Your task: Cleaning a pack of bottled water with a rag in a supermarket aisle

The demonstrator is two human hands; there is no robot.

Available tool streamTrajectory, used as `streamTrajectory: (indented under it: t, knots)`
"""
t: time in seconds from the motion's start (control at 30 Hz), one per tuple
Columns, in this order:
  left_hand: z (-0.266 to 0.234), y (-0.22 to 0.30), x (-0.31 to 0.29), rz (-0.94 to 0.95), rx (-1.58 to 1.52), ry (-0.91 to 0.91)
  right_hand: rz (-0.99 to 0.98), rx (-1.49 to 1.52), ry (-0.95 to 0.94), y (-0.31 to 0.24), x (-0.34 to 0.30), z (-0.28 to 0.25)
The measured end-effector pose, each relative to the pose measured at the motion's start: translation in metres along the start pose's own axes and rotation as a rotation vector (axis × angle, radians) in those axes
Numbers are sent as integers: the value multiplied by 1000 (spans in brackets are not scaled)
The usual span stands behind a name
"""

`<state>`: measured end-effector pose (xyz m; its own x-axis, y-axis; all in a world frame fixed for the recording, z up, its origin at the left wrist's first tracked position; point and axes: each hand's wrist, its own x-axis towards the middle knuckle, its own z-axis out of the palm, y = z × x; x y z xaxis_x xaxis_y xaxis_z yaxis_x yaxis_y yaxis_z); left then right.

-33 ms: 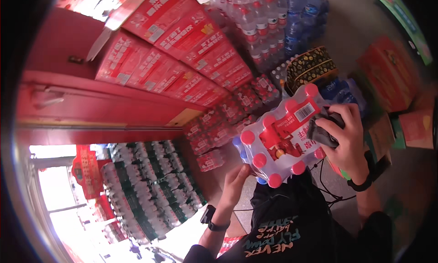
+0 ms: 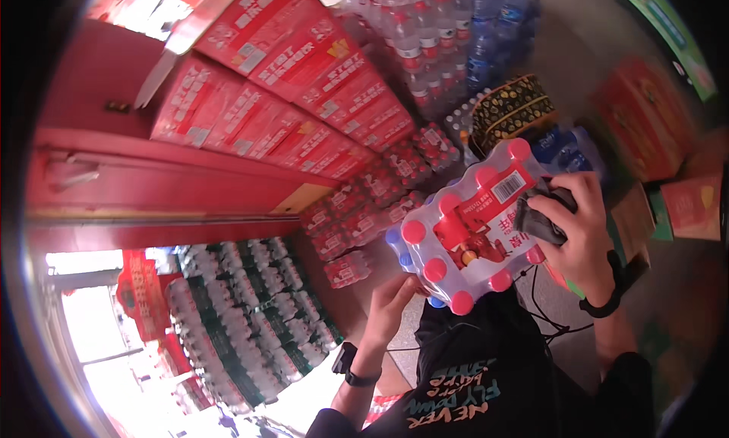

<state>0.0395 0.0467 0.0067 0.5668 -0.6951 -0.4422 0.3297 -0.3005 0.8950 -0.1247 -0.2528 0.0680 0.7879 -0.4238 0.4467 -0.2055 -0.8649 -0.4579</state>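
In front of me, tilted, is a shrink-wrapped pack of bottles (image 2: 478, 225) with red caps and a red printed label. My left hand (image 2: 393, 305) pinches its near left lower corner, the thumb and fingers closed at the wrap. My right hand (image 2: 581, 225) is closed round a dark grey cloth (image 2: 548, 214), which lies against the right side of the pack's top. Several blue caps (image 2: 396, 241) show under the pack's left edge; what they belong to is mostly hidden. A dark band sits on each of my wrists.
Red cartons (image 2: 304, 66) are stacked at the upper left, with red bottle packs (image 2: 364, 218) beside them. Green-and-white packs (image 2: 243, 316) rise at the lower left. Behind are blue-wrapped bottles (image 2: 497, 36) and a black patterned bag (image 2: 516, 108). Black cables (image 2: 558, 328) lie on the floor.
The view has shifted slightly, so the background sits a little further left. Both hands keep their hold, and the pack and cloth are almost unmoved.
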Motion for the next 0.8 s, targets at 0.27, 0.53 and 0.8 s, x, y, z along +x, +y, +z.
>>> streamTrajectory:
  t: [0.27,0.53,0.8]
  knots:
    - [-50,-15,68,263,362,-65,187,-167,73,-41,6,17]
    - [-53,12,135,442,406,-472,252,28,-85,-130,-6,53]
    - [-58,-2,161,602,465,-676,63,-120,-151,-149,29,81]
